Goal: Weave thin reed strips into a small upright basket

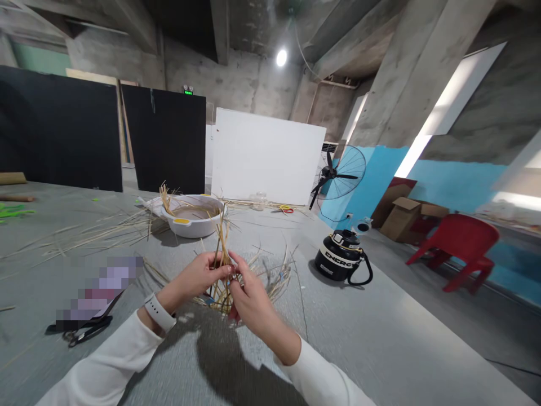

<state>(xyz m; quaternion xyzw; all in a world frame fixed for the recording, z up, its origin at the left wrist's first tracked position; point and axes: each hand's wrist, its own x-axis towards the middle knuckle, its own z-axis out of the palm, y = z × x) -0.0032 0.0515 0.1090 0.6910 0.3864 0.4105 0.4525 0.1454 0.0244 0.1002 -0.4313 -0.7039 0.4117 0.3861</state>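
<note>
A loose piece of straw-coloured weaving strips (220, 301) lies on the grey table in front of me, with several strips standing upright and others fanning out to the right. My left hand (205, 273) is closed on the upright strips, thumb and fingertips pinching from the left. From the right, my right hand (249, 290) closes on the same strips, its fingertips meeting those of the left. Small blue bits show among the strips. The exact crossing of strips between my fingertips is hidden.
Beyond my hands stands a white basin (194, 225) holding more strips. Loose strips (114, 225) spread to its left. A black jug (338, 256) stands at right, scissors (284, 209) and a clear jar (259, 200) farther back. A blurred flat object (99, 293) lies at left.
</note>
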